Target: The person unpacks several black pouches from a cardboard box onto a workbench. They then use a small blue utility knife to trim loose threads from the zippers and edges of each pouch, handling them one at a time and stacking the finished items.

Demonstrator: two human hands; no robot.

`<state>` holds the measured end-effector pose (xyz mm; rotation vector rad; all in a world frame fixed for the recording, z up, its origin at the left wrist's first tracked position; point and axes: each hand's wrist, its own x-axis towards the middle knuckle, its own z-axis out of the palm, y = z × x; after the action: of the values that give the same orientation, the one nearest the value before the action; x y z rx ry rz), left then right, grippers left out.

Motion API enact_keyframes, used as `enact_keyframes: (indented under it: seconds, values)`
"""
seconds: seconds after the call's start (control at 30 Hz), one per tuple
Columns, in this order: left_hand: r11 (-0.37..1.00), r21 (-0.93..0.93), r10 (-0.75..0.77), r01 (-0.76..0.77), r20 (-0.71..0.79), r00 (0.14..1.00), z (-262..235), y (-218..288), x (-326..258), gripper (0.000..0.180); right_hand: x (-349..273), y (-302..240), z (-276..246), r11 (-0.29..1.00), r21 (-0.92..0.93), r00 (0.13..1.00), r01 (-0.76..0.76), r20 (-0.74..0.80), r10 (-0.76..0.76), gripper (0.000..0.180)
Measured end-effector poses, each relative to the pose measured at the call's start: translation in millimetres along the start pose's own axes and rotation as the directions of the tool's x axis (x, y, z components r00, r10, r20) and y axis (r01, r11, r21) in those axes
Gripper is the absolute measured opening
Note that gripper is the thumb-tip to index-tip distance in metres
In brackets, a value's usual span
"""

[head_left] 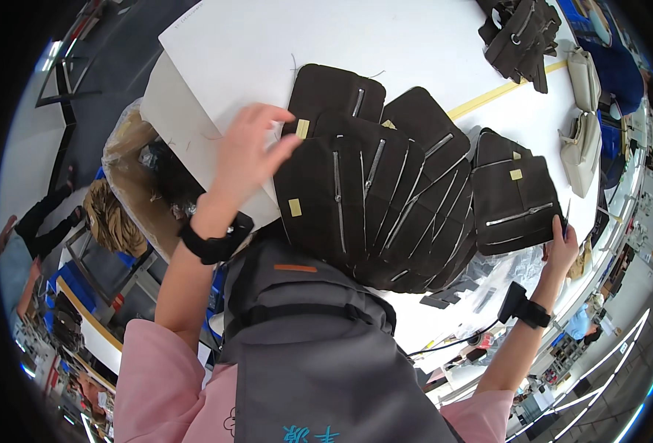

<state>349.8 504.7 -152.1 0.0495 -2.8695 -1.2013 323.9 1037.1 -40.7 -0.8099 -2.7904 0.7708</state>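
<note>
Several dark brown zippered fabric panels [318, 177] lie overlapped in a fan in front of me, some with small yellow stickers. My left hand [249, 155] hovers at the fan's left edge, thumb and fingers apart, holding nothing. At the right, my right hand [562, 249] pinches the lower right corner of another dark brown zippered panel [517, 199], which partly covers a similar piece. A thin dark pointed item shows beside those right fingers; I cannot make out its kind.
The white table [245, 44] carries a yellow strip [489, 98]. A heap of dark brown pieces [522, 37] lies far right, beside cream-coloured bags [581, 155]. A plastic-lined box [131, 140] stands left of the table. Clear plastic [500, 277] lies near my right forearm. Other people are around.
</note>
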Motion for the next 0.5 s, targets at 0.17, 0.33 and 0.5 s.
enact_keyframes:
  seconds: [0.17,0.33,0.5]
  values:
    - [0.995,0.035,0.090,-0.098,0.178,0.980,25.1,22.6,0.0,0.037,-41.9,-44.0,36.4,0.957,-0.129,0.955,0.261,-0.109,-0.275,0.029]
    - [0.994,0.000,0.104,-0.109,0.294,0.950,27.0,24.5,6.1,0.027,-107.3,-148.6,97.1,0.950,0.095,0.896,0.299,0.313,-0.313,0.017]
    - [0.988,-0.056,0.153,-0.143,0.258,0.954,28.3,24.6,6.5,0.019,-121.9,-172.9,153.0,0.870,-0.045,0.805,0.491,0.406,-0.432,0.024]
